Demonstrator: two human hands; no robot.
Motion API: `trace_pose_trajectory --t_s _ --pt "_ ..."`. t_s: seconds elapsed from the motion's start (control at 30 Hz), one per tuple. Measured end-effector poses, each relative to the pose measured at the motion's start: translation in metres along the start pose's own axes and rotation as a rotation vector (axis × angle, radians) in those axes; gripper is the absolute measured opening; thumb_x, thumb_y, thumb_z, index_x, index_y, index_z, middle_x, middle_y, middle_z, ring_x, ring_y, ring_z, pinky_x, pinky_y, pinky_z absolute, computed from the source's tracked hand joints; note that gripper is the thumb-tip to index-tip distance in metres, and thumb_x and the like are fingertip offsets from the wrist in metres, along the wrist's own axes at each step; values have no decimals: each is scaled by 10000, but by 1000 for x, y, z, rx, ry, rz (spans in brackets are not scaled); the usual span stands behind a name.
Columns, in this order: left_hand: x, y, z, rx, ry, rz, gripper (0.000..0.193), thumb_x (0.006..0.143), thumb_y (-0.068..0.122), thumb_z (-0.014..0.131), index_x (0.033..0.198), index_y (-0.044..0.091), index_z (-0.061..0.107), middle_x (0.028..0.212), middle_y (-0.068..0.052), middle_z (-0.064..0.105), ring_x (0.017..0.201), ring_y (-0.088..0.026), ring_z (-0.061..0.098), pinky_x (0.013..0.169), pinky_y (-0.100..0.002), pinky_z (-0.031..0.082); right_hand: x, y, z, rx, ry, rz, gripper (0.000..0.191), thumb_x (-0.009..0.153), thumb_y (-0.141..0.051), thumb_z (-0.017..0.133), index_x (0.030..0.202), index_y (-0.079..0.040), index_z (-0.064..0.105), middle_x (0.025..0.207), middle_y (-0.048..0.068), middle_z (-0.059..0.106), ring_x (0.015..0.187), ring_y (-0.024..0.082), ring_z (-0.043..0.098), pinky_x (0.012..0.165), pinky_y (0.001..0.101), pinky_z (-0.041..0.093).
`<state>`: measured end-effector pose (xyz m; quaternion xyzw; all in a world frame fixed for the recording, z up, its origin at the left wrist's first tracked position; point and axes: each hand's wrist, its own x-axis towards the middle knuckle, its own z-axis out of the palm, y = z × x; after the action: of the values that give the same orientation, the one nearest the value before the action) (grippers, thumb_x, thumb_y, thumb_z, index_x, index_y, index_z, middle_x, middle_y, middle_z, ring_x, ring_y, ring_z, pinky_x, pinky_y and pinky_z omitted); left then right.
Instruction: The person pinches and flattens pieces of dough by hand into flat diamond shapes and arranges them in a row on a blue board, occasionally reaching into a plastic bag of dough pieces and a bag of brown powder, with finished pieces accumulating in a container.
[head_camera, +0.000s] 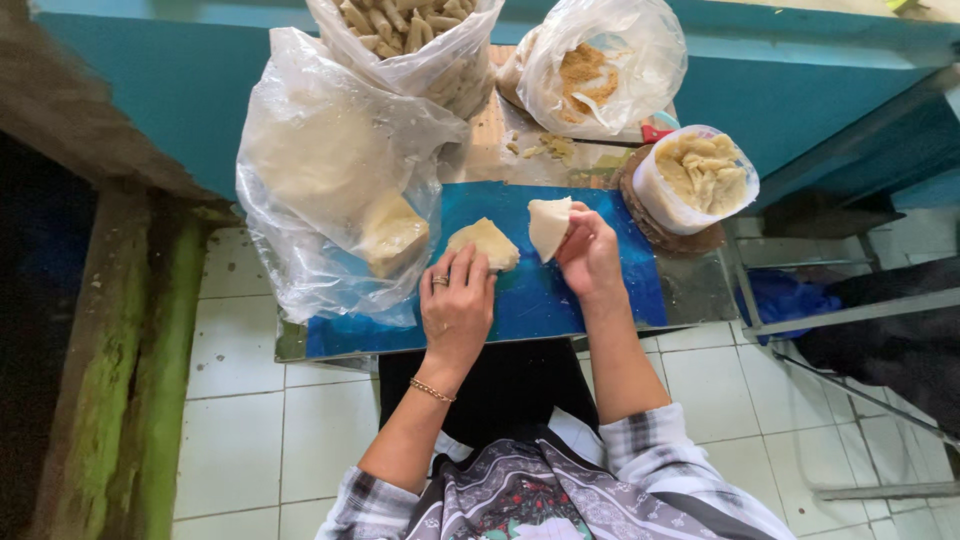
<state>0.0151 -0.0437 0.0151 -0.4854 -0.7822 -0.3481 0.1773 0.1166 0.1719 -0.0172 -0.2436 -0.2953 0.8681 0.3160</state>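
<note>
My left hand (457, 300), with a ring and a bracelet, rests palm-down on the blue board (540, 300), its fingertips on a pale yellowish wrapper sheet (485, 243) lying flat there. My right hand (590, 250) holds a folded white dough wrapper (549, 224) pinched between thumb and fingers, lifted slightly above the board. The two sheets lie side by side, a small gap between them.
A large clear plastic bag (330, 190) with a stack of wrappers sits left. Behind stand a bag of rolled pastries (420, 40) and a bag of brown filling (590, 65). A bag-lined tub of filling (700, 180) stands right. White tiled floor lies below.
</note>
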Motion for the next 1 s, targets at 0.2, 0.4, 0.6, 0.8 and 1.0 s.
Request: trace_pose_trajectory --t_s 0.2,0.4,0.6,0.8,1.0 --pt "21 -3 0 -206 48 40 538 761 237 796 1208 -7 623 1306 -298 581 1180 -437 556 972 -474 499 -1 -18 -32 334 -166 104 248 1058 -174 528 1232 -39 640 1203 156 724 1085 276 726 946 365 565" --pt "50 -30 31 124 -365 -78 245 953 167 713 1121 7 636 1086 -209 689 1058 -387 677 871 -438 578 -12 -7 -38 122 -97 23 278 1026 -241 617 1262 -95 633 1236 102 712 1086 240 722 901 423 592" --pt "87 -68 48 42 -690 -44 324 835 297 797 996 41 679 1028 -231 702 1000 -430 678 877 -513 540 -14 -4 -33 115 -137 -11 303 1018 -154 620 1314 -87 615 1229 78 715 1090 214 701 881 405 595" --pt "108 -75 41 -155 -752 35 483 582 286 906 950 74 676 1014 -217 679 1034 -436 619 851 -478 518 -10 2 -43 155 -134 9 304 1005 -133 621 1304 -83 629 1215 67 719 1072 204 705 859 393 592" --pt "142 -86 57 -204 -808 -216 485 744 208 778 1146 43 563 1082 -237 697 1063 -417 663 894 -490 524 -10 -6 -36 -41 -9 -258 193 1014 2 615 1179 -61 693 1149 87 747 1049 208 722 929 373 583"
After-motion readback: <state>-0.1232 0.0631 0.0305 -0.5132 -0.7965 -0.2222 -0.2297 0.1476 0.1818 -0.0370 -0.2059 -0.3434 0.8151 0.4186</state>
